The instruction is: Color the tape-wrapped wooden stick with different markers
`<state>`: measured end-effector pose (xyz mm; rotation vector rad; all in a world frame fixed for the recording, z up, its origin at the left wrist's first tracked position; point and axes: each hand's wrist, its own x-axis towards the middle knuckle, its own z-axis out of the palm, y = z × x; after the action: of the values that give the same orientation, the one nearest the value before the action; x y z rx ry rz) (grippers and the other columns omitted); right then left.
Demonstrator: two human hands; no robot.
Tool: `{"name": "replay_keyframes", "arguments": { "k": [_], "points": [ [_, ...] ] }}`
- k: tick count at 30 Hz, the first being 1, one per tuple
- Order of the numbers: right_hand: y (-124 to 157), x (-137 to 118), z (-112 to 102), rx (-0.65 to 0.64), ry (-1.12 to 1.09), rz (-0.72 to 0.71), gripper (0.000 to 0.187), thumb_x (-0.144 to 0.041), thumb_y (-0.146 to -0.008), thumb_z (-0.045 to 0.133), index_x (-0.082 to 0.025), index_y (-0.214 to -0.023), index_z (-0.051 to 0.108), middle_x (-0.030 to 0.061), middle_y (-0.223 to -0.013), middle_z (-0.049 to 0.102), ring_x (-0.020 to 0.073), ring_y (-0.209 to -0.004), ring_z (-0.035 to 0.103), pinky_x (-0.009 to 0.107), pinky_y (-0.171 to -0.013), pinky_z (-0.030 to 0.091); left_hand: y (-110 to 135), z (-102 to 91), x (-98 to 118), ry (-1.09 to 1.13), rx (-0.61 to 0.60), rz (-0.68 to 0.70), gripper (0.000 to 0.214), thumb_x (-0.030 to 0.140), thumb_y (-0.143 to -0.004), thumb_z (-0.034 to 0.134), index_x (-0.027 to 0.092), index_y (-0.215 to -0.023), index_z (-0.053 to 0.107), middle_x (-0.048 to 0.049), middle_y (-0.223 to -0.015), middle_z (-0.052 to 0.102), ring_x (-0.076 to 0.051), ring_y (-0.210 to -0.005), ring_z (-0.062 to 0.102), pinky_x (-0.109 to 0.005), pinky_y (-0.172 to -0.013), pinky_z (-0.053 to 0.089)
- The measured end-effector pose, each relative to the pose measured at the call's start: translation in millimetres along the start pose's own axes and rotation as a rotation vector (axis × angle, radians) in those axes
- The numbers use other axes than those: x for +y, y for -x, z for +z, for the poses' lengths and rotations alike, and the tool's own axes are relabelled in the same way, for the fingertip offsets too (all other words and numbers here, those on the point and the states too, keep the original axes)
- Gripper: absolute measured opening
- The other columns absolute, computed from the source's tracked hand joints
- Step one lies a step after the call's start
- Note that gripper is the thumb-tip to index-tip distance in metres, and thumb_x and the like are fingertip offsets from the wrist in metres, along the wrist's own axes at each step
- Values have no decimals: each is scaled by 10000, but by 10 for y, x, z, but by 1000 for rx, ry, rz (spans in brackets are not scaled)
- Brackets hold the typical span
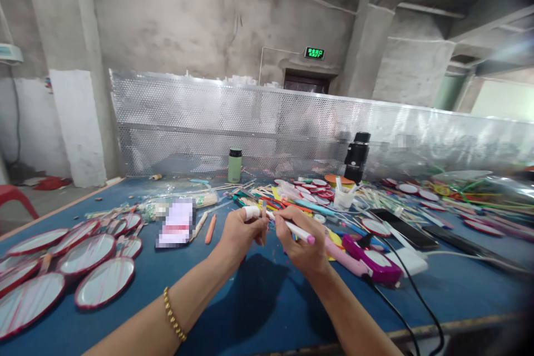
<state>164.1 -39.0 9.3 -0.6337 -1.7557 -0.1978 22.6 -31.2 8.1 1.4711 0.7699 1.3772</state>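
Over the surface (267, 317), the left hand (244, 233) pinches an upright stick (264, 212); just to its right, the right hand (303, 245) grasps a slanting pen (299, 232) pointing towards it, contact unclear.

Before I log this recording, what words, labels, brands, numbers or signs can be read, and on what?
"安全出口": wall sign, top row.
"EXIT": same sign, below.
Lit phone: blurred, unreadable.
Black bottle: mark too small to read.
Pen in right hand: none readable.
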Motion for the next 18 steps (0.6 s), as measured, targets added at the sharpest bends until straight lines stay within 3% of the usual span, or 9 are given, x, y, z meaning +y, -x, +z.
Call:
{"name": "replay_keyframes", "arguments": {
  "k": [18],
  "points": [
    [-11,-11,4,7,-6,3,101,-168,-858,555,-190,-806,639,-8,-652,628,95,-526,544,218,-518,448,0,1,-6,-7,19,7,217,322,-713,675,158,-593,600,31,-431,542,-94,-410,481,-213,-451,411]
  ]
}}
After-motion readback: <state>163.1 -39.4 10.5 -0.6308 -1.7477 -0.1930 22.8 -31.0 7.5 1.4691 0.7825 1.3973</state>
